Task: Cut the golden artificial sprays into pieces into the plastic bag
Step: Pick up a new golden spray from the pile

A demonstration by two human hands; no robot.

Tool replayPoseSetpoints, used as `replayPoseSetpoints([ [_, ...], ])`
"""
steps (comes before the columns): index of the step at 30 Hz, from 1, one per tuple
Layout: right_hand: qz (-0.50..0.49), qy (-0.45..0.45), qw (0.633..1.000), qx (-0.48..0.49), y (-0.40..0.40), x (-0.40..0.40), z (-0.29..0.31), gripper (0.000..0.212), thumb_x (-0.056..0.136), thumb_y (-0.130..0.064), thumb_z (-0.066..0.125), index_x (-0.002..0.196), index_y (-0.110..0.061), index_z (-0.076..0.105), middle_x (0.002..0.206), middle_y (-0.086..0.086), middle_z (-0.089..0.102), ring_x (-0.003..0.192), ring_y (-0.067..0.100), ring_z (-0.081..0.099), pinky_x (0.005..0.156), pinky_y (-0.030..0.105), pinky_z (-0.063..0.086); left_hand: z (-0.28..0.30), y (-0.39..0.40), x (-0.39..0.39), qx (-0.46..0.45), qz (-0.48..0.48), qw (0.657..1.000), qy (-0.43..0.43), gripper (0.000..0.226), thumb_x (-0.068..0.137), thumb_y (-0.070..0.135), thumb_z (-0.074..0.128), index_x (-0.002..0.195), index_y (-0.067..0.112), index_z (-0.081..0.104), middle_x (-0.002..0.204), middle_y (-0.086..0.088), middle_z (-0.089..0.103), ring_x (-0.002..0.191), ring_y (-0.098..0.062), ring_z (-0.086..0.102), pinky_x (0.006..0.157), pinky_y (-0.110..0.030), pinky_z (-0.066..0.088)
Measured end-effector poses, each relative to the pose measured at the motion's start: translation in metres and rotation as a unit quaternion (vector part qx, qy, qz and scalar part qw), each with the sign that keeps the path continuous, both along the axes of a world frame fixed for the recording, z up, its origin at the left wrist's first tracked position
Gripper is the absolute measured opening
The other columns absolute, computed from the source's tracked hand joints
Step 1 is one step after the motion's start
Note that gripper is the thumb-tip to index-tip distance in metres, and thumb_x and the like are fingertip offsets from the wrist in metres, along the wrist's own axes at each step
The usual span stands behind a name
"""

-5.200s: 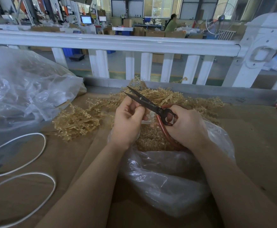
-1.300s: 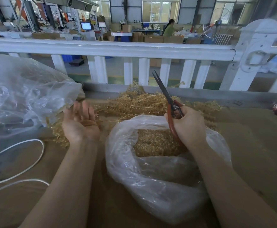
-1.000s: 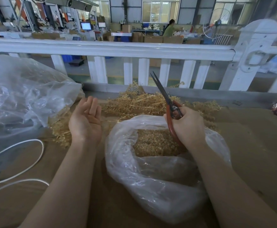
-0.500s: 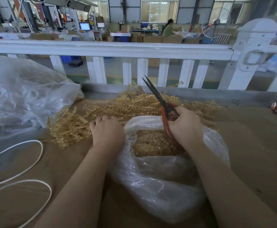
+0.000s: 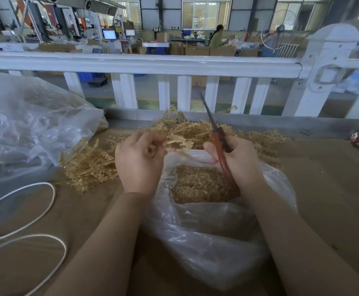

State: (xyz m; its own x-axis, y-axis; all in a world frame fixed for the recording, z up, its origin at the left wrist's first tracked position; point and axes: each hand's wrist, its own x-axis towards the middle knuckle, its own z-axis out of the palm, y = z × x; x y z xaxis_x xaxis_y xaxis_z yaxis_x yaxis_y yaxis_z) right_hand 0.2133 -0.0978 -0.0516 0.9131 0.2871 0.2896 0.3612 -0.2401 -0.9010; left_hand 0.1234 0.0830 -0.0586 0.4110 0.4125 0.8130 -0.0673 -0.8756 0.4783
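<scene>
Above the open mouth of the clear plastic bag: one golden spray, a short branched sprig of pale metallic gold with small nubbed twigs, slightly motion-blurred. It is held level over the bag's opening, pinched at its near end by the left hand, whose fingers curl round the stem.

To the right of the spray, also over the bag: scissors, red-orange handles, dark blades that appear closed and point up and away toward the fence. The right hand grips the handles with its fingers wrapped round them; the lower handle loop runs down behind the palm toward the bag's contents.

Inside the bag: cut pieces, a dense bed of short golden fragments, granular, same tone as the spray.

Beyond and to the left of the bag: loose pile of uncut sprays, tangled, bushy, gold, spread on the brown table in an arc from the bag's left side round behind its far rim.

Further left of the bag: large crumpled clear bag, some gold visible through the film.

Near-left of the bag: white cord, lying in loose loops.

Behind the pile: white fence, horizontal rail and upright slats.
</scene>
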Motion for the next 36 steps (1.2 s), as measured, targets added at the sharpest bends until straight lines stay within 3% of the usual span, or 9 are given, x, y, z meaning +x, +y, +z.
replayPoseSetpoints([
  [2, 0.094, 0.058, 0.99, 0.089, -0.003, -0.005, 0.006, 0.036, 0.082, -0.047, 0.076, 0.082, -0.011, 0.073, 0.065, 0.004, 0.07, 0.042, 0.008, 0.05, 0.043, 0.016, 0.038, 0.0, -0.003, 0.0, 0.059, 0.002, 0.998, -0.029, 0.008, 0.077, 0.01, 0.075, 0.08, 0.017, 0.075, 0.081, 0.003, 0.071, 0.068, -0.022, 0.063, 0.073, -0.037, 0.043],
  [5, 0.157, 0.09, 0.98, 0.081, -0.004, -0.008, 0.013, 0.048, 0.08, -0.056, 0.07, 0.089, -0.009, 0.072, 0.071, 0.011, 0.073, 0.039, 0.014, 0.042, 0.04, 0.025, 0.032, 0.001, -0.003, 0.0, 0.145, 0.015, 0.987, -0.072, 0.009, 0.074, 0.01, 0.079, 0.077, 0.018, 0.075, 0.078, 0.001, 0.069, 0.069, -0.024, 0.061, 0.068, -0.032, 0.031],
  [12, 0.221, 0.103, 0.969, 0.029, -0.003, -0.013, 0.02, 0.022, 0.089, -0.032, 0.071, 0.085, -0.011, 0.067, 0.057, -0.006, 0.067, 0.037, 0.009, 0.041, 0.041, 0.024, 0.036, 0.001, -0.006, -0.001, 0.186, 0.0, 0.977, -0.105, 0.006, 0.077, 0.011, 0.078, 0.079, 0.017, 0.077, 0.078, -0.001, 0.067, 0.07, -0.025, 0.058, 0.064, -0.034, 0.038],
  [17, 0.207, 0.084, 0.972, 0.073, 0.0, -0.017, 0.019, 0.008, 0.089, -0.018, 0.073, 0.089, -0.011, 0.071, 0.076, 0.006, 0.075, 0.039, 0.006, 0.045, 0.039, 0.02, 0.035, 0.004, -0.011, 0.002, -0.046, -0.102, 0.989, -0.098, 0.062, 0.072, 0.018, 0.08, 0.127, 0.013, 0.051, 0.117, -0.002, 0.045, 0.09, -0.013, 0.051, 0.084, -0.023, 0.048],
  [20, 0.187, 0.08, 0.971, 0.128, 0.001, -0.016, 0.017, 0.003, 0.083, -0.019, 0.077, 0.082, -0.018, 0.074, 0.073, 0.005, 0.075, 0.041, 0.002, 0.051, 0.041, 0.015, 0.039, 0.004, -0.013, 0.005, -0.194, -0.154, 0.967, -0.064, 0.089, 0.068, 0.023, 0.091, 0.137, 0.016, 0.035, 0.126, -0.002, 0.046, 0.102, -0.012, 0.058, 0.091, -0.023, 0.05],
  [22, 0.173, 0.076, 0.973, 0.131, 0.001, -0.015, 0.017, 0.005, 0.077, -0.029, 0.077, 0.078, -0.025, 0.075, 0.075, 0.005, 0.075, 0.04, 0.005, 0.047, 0.039, 0.018, 0.036, 0.002, -0.013, 0.005, -0.33, -0.23, 0.915, -0.03, 0.07, 0.076, 0.028, 0.085, 0.133, 0.021, 0.043, 0.121, -0.003, 0.056, 0.105, -0.018, 0.064, 0.09, -0.034, 0.056],
  [25, 0.174, 0.066, 0.968, 0.17, 0.001, -0.014, 0.017, 0.01, 0.083, -0.017, 0.074, 0.085, -0.009, 0.069, 0.073, 0.006, 0.073, 0.043, 0.001, 0.056, 0.044, 0.01, 0.041, 0.0, -0.013, 0.009, -0.475, -0.363, 0.801, 0.038, 0.028, 0.096, 0.027, 0.061, 0.117, 0.009, 0.063, 0.102, -0.012, 0.072, 0.081, -0.019, 0.071, 0.078, -0.036, 0.056],
  [29, 0.176, 0.064, 0.965, 0.184, 0.001, -0.015, 0.017, 0.012, 0.083, -0.017, 0.074, 0.086, -0.007, 0.067, 0.071, 0.008, 0.071, 0.041, 0.002, 0.053, 0.042, 0.012, 0.039, 0.001, -0.025, 0.01, -0.47, -0.426, 0.767, 0.093, 0.038, 0.084, 0.026, 0.041, 0.077, 0.014, 0.076, 0.094, -0.017, 0.075, 0.079, -0.024, 0.07, 0.075, -0.033, 0.053],
  [36, 0.144, 0.092, 0.969, 0.18, -0.001, -0.009, 0.014, 0.005, 0.089, -0.014, 0.072, 0.086, -0.012, 0.07, 0.071, 0.008, 0.071, 0.04, 0.013, 0.04, 0.041, 0.025, 0.032, 0.004, -0.02, 0.006, -0.437, -0.45, 0.777, 0.056, 0.026, 0.085, 0.016, 0.053, 0.106, 0.014, 0.069, 0.093, -0.014, 0.073, 0.081, -0.023, 0.068, 0.082, -0.037, 0.053],
])
